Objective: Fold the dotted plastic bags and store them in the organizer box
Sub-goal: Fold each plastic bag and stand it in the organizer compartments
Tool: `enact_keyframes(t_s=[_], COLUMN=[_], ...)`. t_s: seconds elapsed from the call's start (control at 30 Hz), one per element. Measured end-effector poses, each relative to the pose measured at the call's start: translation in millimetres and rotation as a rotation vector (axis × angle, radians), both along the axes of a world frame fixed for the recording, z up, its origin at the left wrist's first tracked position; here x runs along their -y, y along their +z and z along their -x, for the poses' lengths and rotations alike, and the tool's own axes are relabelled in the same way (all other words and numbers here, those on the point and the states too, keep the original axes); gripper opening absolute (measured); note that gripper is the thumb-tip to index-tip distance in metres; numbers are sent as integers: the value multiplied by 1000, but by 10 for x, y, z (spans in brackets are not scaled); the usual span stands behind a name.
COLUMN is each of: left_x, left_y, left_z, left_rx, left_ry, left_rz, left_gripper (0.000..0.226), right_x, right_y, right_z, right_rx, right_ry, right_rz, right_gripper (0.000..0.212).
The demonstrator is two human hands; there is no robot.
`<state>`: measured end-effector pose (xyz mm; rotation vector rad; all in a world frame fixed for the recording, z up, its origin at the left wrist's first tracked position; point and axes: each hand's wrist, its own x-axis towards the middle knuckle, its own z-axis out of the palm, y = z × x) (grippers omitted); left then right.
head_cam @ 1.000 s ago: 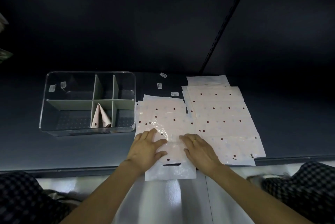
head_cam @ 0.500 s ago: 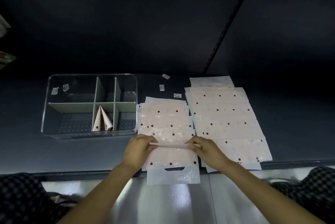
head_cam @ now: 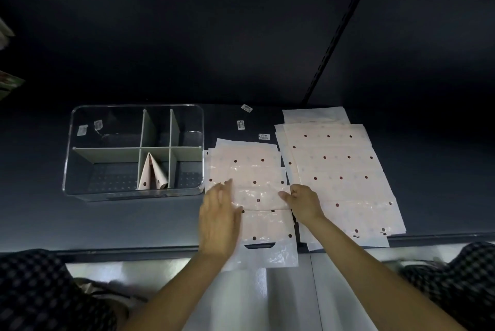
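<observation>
A pink dotted plastic bag (head_cam: pixel 257 196) lies on top of a small stack in the middle of the dark table, its handle end hanging over the front edge. My left hand (head_cam: pixel 218 219) lies flat with straight fingers on the bag's left side. My right hand (head_cam: pixel 302 200) has curled fingers at the bag's right edge and seems to pinch it. A second stack of dotted bags (head_cam: pixel 340 178) is spread out to the right. The clear organizer box (head_cam: pixel 80 143) stands on the left, and one folded cone-shaped bag (head_cam: pixel 151 174) sits in its front middle compartment.
Three small white labels (head_cam: pixel 241 124) lie on the table behind the middle stack. The table's front edge (head_cam: pixel 107 251) runs just below my hands. My checkered trouser legs (head_cam: pixel 40 290) show at both lower corners. A dark wall rises behind the table.
The raised fold that both hands held across the bag has been laid down. My left hand has opened and slid flat over the bag's left side; my right hand stays at the right edge.
</observation>
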<state>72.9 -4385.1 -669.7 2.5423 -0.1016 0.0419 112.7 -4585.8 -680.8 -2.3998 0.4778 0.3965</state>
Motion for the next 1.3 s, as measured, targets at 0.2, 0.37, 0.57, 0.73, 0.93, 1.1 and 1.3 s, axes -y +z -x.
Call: enact_keyframes(t_s=[0.2, 0.37, 0.57, 0.73, 0.93, 1.1, 1.3], left_x=[57, -80, -63, -175, -203, -122, 23], left_y=[-260, -342, -329, -322, -326, -245, 5], left_z=[15, -7, -4, -49, -78, -107, -200], left_rx=[-177, -218, -208, -186, -208, -226, -229], left_ry=[-453, -534, -542, -612, -623, -548, -463], left_rz=[-432, -535, -543, -549, -518, -482, -456], left_gripper=[76, 78, 77, 79, 79, 68, 60], right_x=[-7, -55, -473, -243, 87, 11, -56], right_y=[7, 141, 36, -138, -92, 110, 314], right_z=[-25, 44, 351, 401, 481, 339, 151], right_rx=[-28, -7, 296, 136, 97, 378, 317], right_ry=[0, -2, 735, 858, 775, 759, 808], right_rz=[9, 134, 299, 393, 469, 579, 572], right_gripper=[47, 17, 59, 74, 71, 53, 24])
